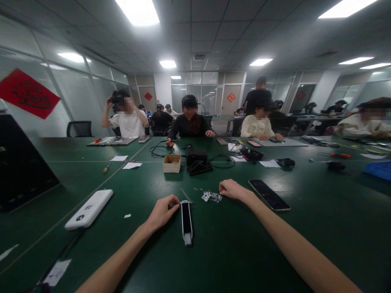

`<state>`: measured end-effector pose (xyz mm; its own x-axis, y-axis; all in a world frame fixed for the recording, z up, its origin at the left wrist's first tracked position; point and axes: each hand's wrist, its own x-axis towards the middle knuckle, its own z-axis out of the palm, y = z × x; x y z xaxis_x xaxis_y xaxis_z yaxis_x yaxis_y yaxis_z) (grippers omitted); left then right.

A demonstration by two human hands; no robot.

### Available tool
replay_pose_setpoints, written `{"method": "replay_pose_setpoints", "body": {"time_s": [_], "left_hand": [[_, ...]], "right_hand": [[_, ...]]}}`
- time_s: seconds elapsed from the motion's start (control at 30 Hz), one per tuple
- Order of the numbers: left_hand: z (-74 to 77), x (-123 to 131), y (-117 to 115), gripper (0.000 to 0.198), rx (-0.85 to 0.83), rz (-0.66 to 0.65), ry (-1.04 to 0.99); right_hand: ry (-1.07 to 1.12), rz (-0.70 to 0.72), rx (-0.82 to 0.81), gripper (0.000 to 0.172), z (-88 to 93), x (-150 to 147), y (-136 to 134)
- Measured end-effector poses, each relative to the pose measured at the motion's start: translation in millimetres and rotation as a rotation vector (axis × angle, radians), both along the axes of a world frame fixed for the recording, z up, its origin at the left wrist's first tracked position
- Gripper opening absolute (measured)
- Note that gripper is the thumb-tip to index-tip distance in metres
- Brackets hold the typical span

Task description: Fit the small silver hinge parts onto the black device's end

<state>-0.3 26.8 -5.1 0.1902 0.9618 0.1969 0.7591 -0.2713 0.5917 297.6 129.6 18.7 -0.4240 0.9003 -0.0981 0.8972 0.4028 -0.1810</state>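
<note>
My left hand (164,210) is closed in a pinch at the upper left end of a slim white-edged device (186,221) with a long black face, lying lengthwise on the green table. A thin clear strip (186,195) lies by its far end. What the left fingertips grip, if anything, is too small to make out. Further right, my right hand (232,189) has its fingers curled together at the right edge of a small pile of metal plates and rings (211,196). Whether a piece sits between those fingertips is hidden.
A dark phone (269,195) lies right of my right hand. Left is a white power bank (89,209) with a cable. Beyond my hands stand a small open box (172,163) and a black device on a stand (197,158). Several people sit across the table (232,252).
</note>
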Motion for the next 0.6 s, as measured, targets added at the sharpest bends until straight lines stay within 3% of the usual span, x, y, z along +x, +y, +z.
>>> {"method": "replay_pose_setpoints", "body": {"time_s": [0.27,0.4,0.6], "left_hand": [[-3.9,-1,2,0.016,0.028,-0.008,0.003],[-4.3,-2,2,0.015,0.028,-0.014,-0.014],[-4.6,-2,2,0.015,0.038,-0.018,-0.009]], "right_hand": [[0.064,0.117,0.016,0.016,15.7,-16,-15],[0.088,0.192,-0.051,0.016,13.4,-27,-23],[0.066,0.189,-0.006,0.017,7.7,-33,-28]]}}
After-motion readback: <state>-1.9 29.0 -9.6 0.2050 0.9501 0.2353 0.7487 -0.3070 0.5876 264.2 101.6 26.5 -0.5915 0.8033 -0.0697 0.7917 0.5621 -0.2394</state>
